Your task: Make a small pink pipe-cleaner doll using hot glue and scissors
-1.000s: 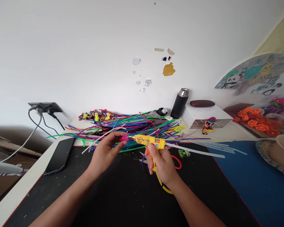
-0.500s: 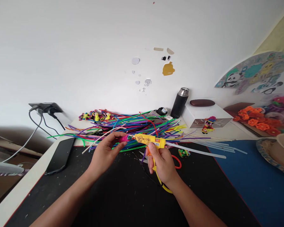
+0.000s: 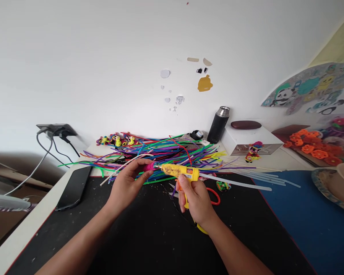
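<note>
Glue gun point(image 3: 173, 170) over black mat point(image 3: 143, 236), flask point(image 3: 218, 126) by wall point(image 3: 103, 57) (one apiece): right hand point(image 3: 197, 200) grips gun, left hand point(image 3: 129, 183) pinches pink piece point(image 3: 149, 167).

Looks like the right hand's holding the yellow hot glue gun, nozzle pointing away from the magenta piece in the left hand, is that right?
Not quite: the head view shows the nozzle pointing toward the magenta piece. The right hand does hold the yellow hot glue gun, and the left hand the piece.
</note>
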The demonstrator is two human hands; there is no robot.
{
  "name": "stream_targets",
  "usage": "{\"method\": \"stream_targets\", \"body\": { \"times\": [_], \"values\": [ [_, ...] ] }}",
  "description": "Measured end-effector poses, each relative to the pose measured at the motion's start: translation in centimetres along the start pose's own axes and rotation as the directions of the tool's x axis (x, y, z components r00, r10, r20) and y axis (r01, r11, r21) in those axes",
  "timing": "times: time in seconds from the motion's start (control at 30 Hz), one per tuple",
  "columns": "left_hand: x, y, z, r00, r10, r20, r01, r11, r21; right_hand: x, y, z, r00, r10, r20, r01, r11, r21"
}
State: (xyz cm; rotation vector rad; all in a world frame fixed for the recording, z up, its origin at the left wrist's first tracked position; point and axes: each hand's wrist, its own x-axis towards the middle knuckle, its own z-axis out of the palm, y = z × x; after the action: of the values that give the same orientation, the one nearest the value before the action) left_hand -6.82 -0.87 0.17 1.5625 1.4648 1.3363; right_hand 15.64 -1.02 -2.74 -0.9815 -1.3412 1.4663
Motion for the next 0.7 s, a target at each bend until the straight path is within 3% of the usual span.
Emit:
{"method": "stream_targets", "body": {
  "times": [0.27, 0.7],
  "values": [
    [0.10, -0.15, -0.04, 1.000, -0.004, -0.002, 0.004, 1.000, 0.025, -0.13, -0.27, 0.14, 1.000, 0.007, 0.012, -0.006, 1.000, -0.006],
    [0.10, -0.16, -0.29, 1.000, -0.004, 0.003, 0.004, 0.997, -0.082, -0.14, -0.14, -0.02, 1.000, 0.009, -0.004, -0.009, 1.000, -0.007]
  ]
}}
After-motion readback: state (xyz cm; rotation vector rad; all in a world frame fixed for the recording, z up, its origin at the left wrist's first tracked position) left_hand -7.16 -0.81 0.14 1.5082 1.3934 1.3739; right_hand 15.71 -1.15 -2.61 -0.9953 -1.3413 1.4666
